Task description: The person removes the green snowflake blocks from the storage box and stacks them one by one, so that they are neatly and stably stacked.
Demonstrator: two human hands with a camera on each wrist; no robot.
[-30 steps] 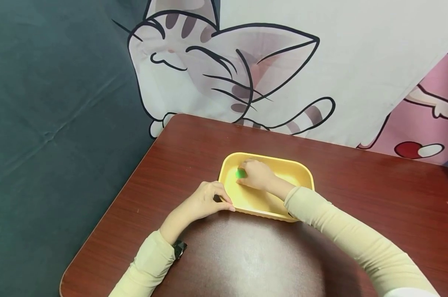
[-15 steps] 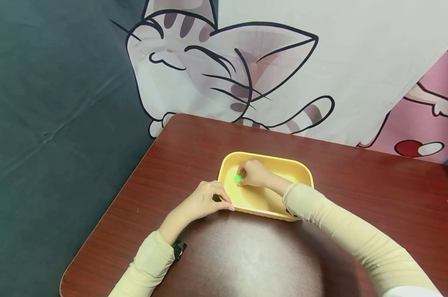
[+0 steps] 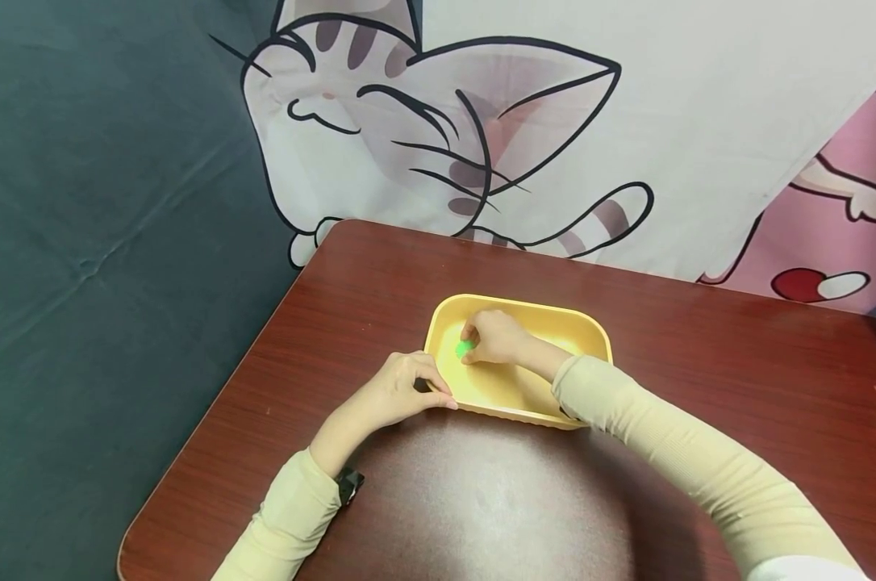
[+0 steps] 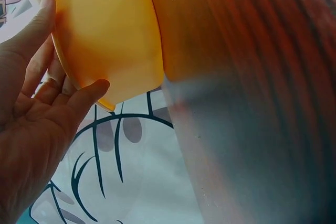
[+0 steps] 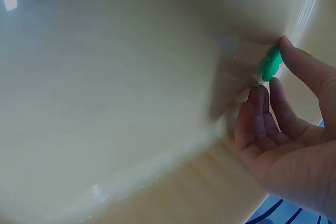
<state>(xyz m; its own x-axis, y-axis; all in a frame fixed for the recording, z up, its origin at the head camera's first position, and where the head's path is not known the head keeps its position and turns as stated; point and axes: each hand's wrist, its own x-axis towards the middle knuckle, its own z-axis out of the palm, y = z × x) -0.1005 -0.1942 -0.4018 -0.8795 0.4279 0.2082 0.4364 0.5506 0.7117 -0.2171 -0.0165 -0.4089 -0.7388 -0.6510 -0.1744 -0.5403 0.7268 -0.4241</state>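
Note:
A yellow plastic tub (image 3: 532, 413) with rounded corners stands on the table. My left hand (image 3: 402, 391) grips its near left corner, thumb on the outer wall and fingers over the rim; the left wrist view shows the thumb against the tub's wall (image 4: 115, 35). Inside the tub, toward its left end, my right hand (image 3: 499, 337) pinches a small green piece (image 3: 464, 349) between thumb and forefinger. In the right wrist view the green piece (image 5: 271, 64) looks thin with a scalloped edge, held at or just above the tub floor; the exact gap is unclear.
The reddish-brown wooden table (image 3: 714, 387) reaches well past the tub on the right. Its left edge slants down toward the near left corner. A cloth with a printed cartoon cat (image 3: 380, 153) hangs behind, beside a dark green cloth (image 3: 104, 282).
My right hand has moved the green piece slightly left and nearer to me inside the tub, mostly in the first half second. My left hand keeps its grip on the corner.

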